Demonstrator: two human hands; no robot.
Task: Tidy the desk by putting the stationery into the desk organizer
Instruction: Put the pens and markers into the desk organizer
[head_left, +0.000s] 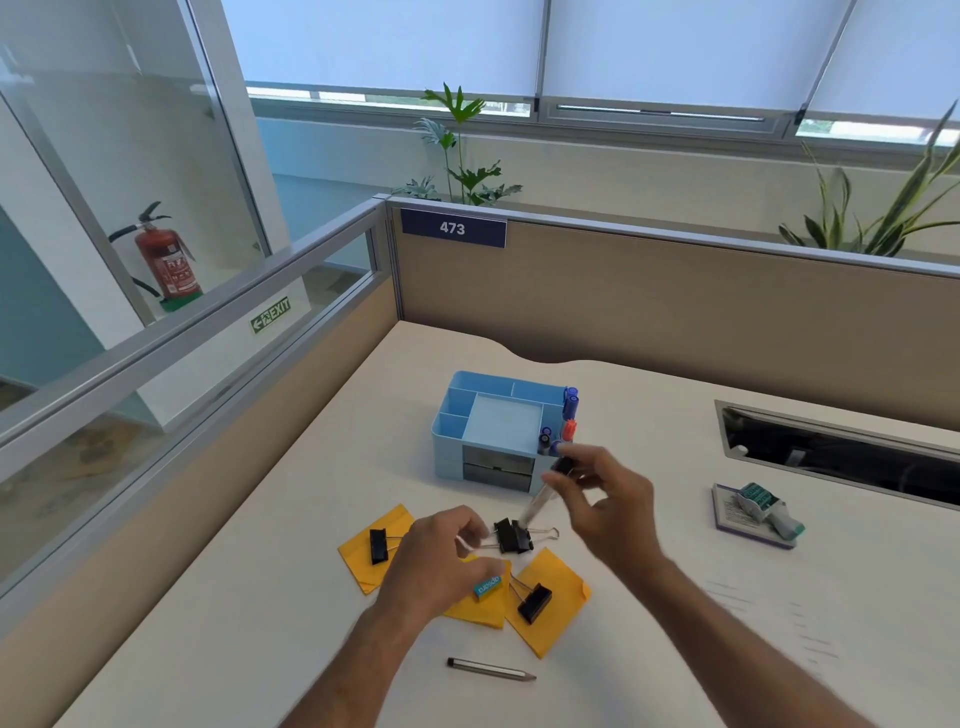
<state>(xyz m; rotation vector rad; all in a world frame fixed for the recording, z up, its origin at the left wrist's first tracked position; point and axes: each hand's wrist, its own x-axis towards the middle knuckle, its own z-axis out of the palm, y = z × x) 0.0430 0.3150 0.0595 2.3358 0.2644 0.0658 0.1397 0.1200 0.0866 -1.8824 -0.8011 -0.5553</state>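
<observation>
A light blue desk organizer (501, 426) stands mid-desk with several markers (569, 415) upright in its right side. My right hand (605, 506) is shut on a pen (537, 501) with a black cap, held slanted just in front of the organizer. My left hand (441, 558) pinches the wire handle of a pair of black binder clips (511, 535) lying on the desk. Under and around that hand lie yellow sticky notes (550, 603), two more binder clips (379, 545) (535, 603) and an eraser in a teal sleeve (488, 587). A grey pencil (491, 669) lies nearest me.
A teal correction tape dispenser (769, 512) rests on a small booklet (727, 519) at the right. Behind it is a cable slot (831, 457) in the desk. Beige partition walls (675, 301) close the back and left sides.
</observation>
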